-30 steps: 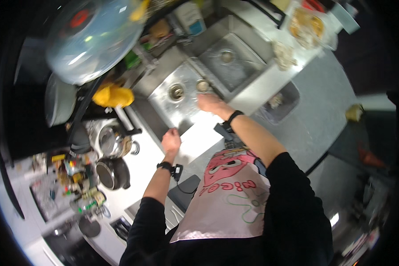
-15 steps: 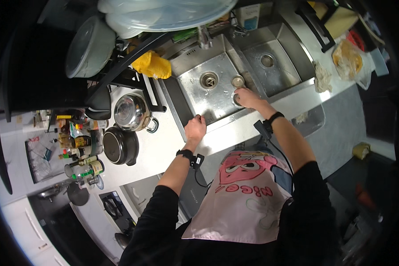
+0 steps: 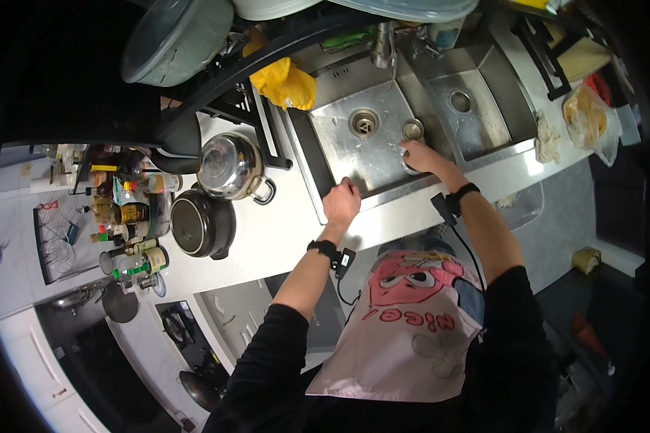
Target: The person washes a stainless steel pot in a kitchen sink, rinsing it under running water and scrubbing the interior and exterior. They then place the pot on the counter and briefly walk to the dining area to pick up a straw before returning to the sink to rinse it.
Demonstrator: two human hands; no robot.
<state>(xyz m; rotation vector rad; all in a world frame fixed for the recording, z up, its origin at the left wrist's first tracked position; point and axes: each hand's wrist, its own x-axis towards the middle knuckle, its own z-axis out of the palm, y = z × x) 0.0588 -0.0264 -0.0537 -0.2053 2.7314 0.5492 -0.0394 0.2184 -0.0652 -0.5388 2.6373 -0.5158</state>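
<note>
Gripping the front rim of the left sink basin, the left hand is curling its fingers narrowly over the steel edge and is holding nothing else. Reaching further in, the right hand is lying palm-down on the basin floor with its fingers spread loosely; whether anything is pinched beneath it cannot be told, since the hand is covering that spot. Its fingertips are pointing toward a small round metal cup, probably a strainer, which is sitting just beyond them against the divider between the two basins, touching or nearly touching the fingers. The cup is lying up and slightly left from the right hand, and the right hand is clearly the nearer of the two; the left hand is staying well apart from it at the rim. The open drain is showing near the basin's far side, to the left of the cup. Outward on the white surface, a steel pot and a black pot are standing side by side, a yellow cloth is hanging from the black rack above the sink, and the right basin is lying beyond the divider.
</note>
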